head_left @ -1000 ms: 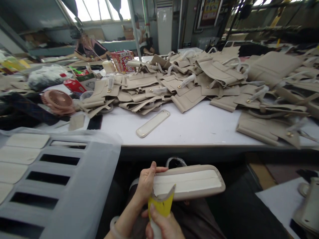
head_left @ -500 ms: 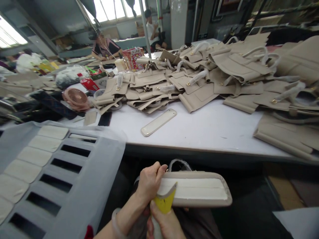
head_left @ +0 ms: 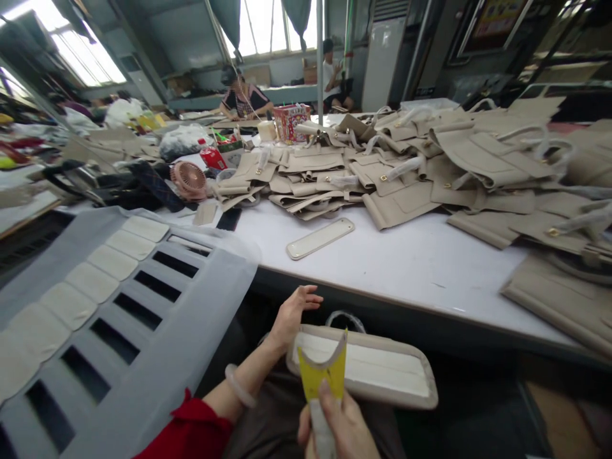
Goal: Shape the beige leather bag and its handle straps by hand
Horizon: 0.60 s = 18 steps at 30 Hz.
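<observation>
The right hand [head_left: 345, 422] clamps a yellow scraper [head_left: 310, 377]; the left hand [head_left: 290, 317] is unclenched. Beige bags [head_left: 406, 196] heap the white table [head_left: 406, 264] before bright windows [head_left: 262, 29], the rightmost cut off.

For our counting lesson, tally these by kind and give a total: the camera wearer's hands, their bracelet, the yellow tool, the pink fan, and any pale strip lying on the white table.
Left hand and right hand: 2
Bracelet: 1
Yellow tool: 1
Pink fan: 1
Pale strip: 1
Total: 6

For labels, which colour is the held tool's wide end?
The tool's wide end is mostly yellow; see the head view.
</observation>
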{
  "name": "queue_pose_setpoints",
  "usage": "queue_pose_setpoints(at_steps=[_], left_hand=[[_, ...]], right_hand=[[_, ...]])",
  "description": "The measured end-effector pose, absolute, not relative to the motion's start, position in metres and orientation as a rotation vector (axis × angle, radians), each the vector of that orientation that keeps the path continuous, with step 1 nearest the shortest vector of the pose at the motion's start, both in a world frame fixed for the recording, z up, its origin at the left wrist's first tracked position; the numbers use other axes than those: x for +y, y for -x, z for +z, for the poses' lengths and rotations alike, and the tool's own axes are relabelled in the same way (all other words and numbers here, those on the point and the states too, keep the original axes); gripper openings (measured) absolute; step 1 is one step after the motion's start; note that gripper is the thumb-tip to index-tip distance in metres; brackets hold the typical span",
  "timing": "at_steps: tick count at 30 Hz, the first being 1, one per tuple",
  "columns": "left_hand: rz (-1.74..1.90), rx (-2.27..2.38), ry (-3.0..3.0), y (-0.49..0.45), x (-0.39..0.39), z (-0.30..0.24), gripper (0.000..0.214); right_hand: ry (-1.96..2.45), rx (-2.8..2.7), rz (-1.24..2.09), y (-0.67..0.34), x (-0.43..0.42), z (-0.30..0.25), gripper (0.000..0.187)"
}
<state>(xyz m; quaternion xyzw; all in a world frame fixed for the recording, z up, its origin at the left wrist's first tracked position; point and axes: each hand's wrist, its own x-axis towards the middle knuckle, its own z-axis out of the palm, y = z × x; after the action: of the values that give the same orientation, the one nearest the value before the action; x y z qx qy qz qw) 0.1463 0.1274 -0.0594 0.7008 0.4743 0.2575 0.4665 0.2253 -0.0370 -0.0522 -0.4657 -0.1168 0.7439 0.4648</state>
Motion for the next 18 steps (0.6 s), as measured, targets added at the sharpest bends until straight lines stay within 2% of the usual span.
queue_pose_setpoints(at_steps=[3,6,7,9,11,18], left_hand=[[0.733,1.129,-1.564,-0.123,0.119,-0.068,0.070],[0.700,1.034,-1.497,-0.097,0.096,-0.078,0.059],[0.647,0.987,-1.499,-0.090,0.089,-0.081,0.062],[0.532,0.948,-1.541,-0.081,0.079,-0.088,0.075],[0.489,0.966,-1.533,-0.076,0.076,-0.094,0.076],[0.540,1.090,-1.423,-0.080,0.086,-0.111,0.063]], right_hand=[[1.345,-0.481,1.645,-0.303,-0.024,-0.032,0.070],[1.842,-0.884,1.079,-0.395,0.008,-0.028,0.062],[2.065,-1.074,0.781,-0.422,0.020,-0.029,0.059],[2.199,-1.133,0.531,-0.466,0.041,-0.035,0.044],[2.280,-1.175,0.369,-0.494,0.055,-0.044,0.037],[2.151,-1.252,0.205,-0.493,0.057,-0.064,0.040]])
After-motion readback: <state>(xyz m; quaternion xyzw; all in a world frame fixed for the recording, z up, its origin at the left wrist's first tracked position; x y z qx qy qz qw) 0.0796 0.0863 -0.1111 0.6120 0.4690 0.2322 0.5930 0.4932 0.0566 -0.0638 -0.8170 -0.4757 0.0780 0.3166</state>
